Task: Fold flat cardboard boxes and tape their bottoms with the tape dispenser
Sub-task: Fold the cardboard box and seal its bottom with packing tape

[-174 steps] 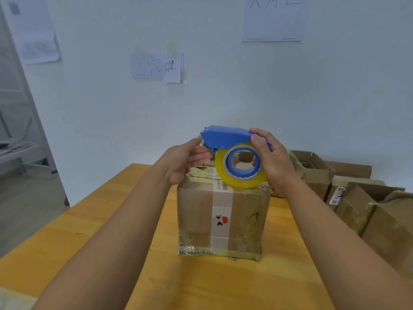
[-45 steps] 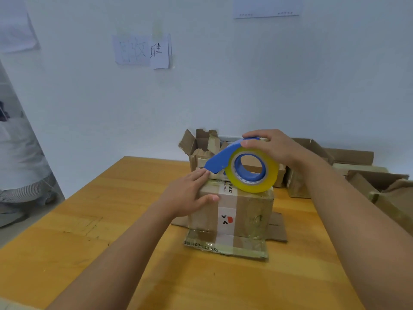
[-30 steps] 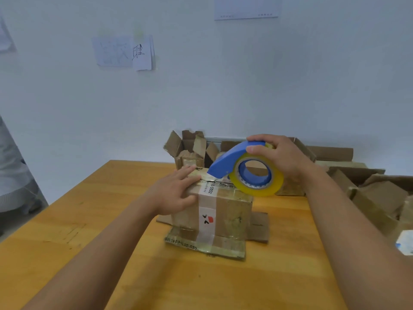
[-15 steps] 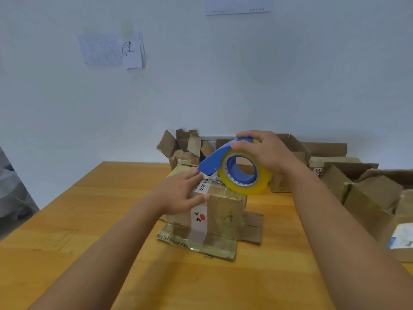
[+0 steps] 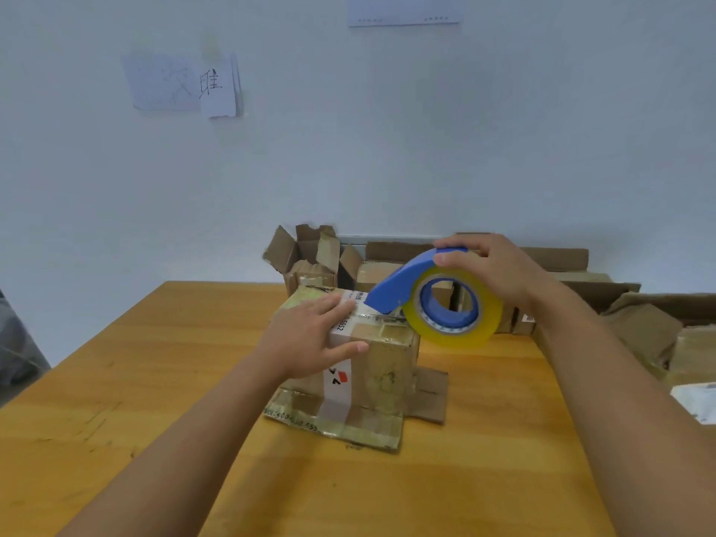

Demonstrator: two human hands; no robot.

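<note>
A folded cardboard box (image 5: 372, 354) is stood near the middle of the wooden table (image 5: 116, 381), with its flaps splayed flat on the tabletop around its base. The blue tape dispenser (image 5: 426, 300) is held over the box's top right edge; its long axis is tilted, the nose pointed down and left onto the top seam, and the yellowish roll is hung out past the box's right side. The dispenser's rear is gripped from above by the right hand (image 5: 492, 269), fingers curled over the blue shell. The left hand (image 5: 310, 335) is laid flat on the box's top left, fingers straight. The box's far side is hidden. Behind it, other open boxes (image 5: 306, 257) are ranged along the wall, partly cut off at the right.
</note>
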